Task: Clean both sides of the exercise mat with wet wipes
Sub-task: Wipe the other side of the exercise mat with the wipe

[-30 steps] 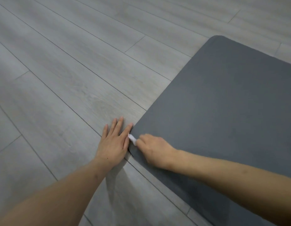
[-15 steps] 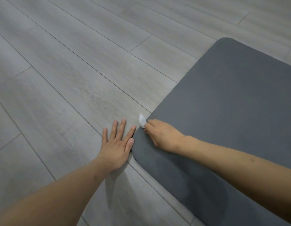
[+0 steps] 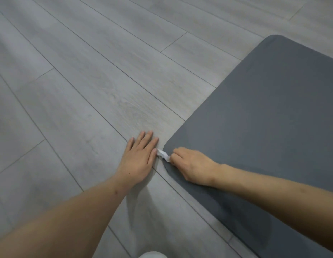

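A dark grey exercise mat (image 3: 270, 112) lies flat on the floor and fills the right side of the view. My right hand (image 3: 191, 164) rests on the mat's left edge near a rounded corner and grips a crumpled white wet wipe (image 3: 164, 155), which sticks out past the mat's edge. My left hand (image 3: 139, 155) lies flat on the floor just left of the mat, fingers straight, its thumb side touching the tip of the wipe.
The floor (image 3: 87, 90) is light grey wood-look planks running diagonally. A white rounded object (image 3: 152, 255) shows at the bottom edge, cut off by the frame. A darker damp-looking patch (image 3: 242, 218) marks the mat near my right forearm.
My right hand has slid the wipe back along the mat's left edge toward me, after reaching farther up it half a second ago. My left hand has stayed flat on the floor.
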The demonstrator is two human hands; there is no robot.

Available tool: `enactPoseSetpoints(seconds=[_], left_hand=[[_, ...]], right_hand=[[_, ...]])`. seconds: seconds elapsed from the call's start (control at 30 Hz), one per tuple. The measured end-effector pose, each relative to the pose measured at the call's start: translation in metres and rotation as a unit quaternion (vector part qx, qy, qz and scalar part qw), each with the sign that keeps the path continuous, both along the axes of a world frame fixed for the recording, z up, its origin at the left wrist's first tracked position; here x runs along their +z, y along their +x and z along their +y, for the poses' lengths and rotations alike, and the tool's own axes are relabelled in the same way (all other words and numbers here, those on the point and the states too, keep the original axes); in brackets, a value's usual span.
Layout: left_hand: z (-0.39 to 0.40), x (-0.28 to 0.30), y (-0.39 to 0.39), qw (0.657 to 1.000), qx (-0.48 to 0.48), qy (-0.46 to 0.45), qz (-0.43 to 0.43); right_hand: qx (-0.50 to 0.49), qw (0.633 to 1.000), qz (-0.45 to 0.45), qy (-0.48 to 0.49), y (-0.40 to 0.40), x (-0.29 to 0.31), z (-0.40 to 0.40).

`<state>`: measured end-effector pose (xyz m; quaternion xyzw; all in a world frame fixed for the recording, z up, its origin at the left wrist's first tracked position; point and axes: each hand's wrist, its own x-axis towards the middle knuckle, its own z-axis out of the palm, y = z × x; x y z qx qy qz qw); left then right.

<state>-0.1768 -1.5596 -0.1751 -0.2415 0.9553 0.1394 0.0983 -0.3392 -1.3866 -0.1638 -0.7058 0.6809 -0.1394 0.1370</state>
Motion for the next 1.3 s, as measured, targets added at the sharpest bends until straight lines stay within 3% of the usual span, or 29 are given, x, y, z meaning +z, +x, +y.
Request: enactPoseSetpoints(seconds=[0.07,0.17,0.23,0.37,0.47,0.53,0.63,0.7,0.77,0.83,0.93,1.03,1.1,1.2,1.3], left_hand=[[-0.004,0.003,0.015,1.0,-0.006,-0.029,-0.001],[-0.007,0.005,0.029,0.999,0.001,-0.032,-0.016],[-0.006,0.004,0.035,0.999,0.009,-0.036,-0.008],[0.005,0.003,0.033,0.998,-0.039,-0.045,0.004],[0.014,0.001,0.021,0.996,-0.069,-0.045,0.039],[0.02,0.0,0.012,0.991,-0.108,-0.053,0.054],[0.031,0.002,-0.006,0.982,-0.158,-0.077,0.063],[0.041,0.002,-0.018,0.98,-0.172,-0.089,0.052],[0.049,0.0,-0.026,0.982,-0.161,-0.082,0.052],[0.057,-0.004,-0.03,0.986,-0.136,-0.071,0.067],[0.07,-0.008,-0.04,0.986,-0.129,-0.057,0.093],[0.087,-0.01,-0.058,0.973,-0.188,-0.049,0.124],[0.098,-0.009,-0.078,0.966,-0.219,-0.037,0.136],[0.119,-0.007,-0.11,0.96,-0.245,-0.027,0.136],[0.137,-0.009,-0.13,0.96,-0.246,-0.016,0.134]], right_hand=[[-0.031,0.999,0.017,-0.004,-0.019,0.0,-0.012],[-0.176,0.984,0.007,-0.004,-0.042,0.001,-0.049],[-0.19,0.982,0.006,0.009,-0.036,0.002,-0.06],[0.0,1.0,-0.012,0.009,-0.011,0.005,0.007],[0.185,0.983,-0.003,0.014,-0.006,0.011,0.069],[0.205,0.978,0.032,0.024,-0.022,0.012,0.07],[-0.005,0.997,0.076,-0.012,-0.064,0.006,0.042],[-0.216,0.973,0.086,-0.011,-0.096,0.004,0.042],[-0.321,0.944,0.072,-0.009,-0.098,0.001,0.059],[-0.27,0.962,0.035,-0.023,-0.07,-0.001,0.084],[-0.115,0.993,-0.005,-0.018,-0.021,0.004,0.133],[0.026,0.999,-0.016,0.016,-0.01,0.012,0.176],[0.054,0.998,0.016,0.034,-0.027,0.013,0.193],[-0.141,0.987,0.077,0.002,-0.08,0.007,0.202],[-0.366,0.927,0.079,-0.01,-0.109,0.006,0.203]])
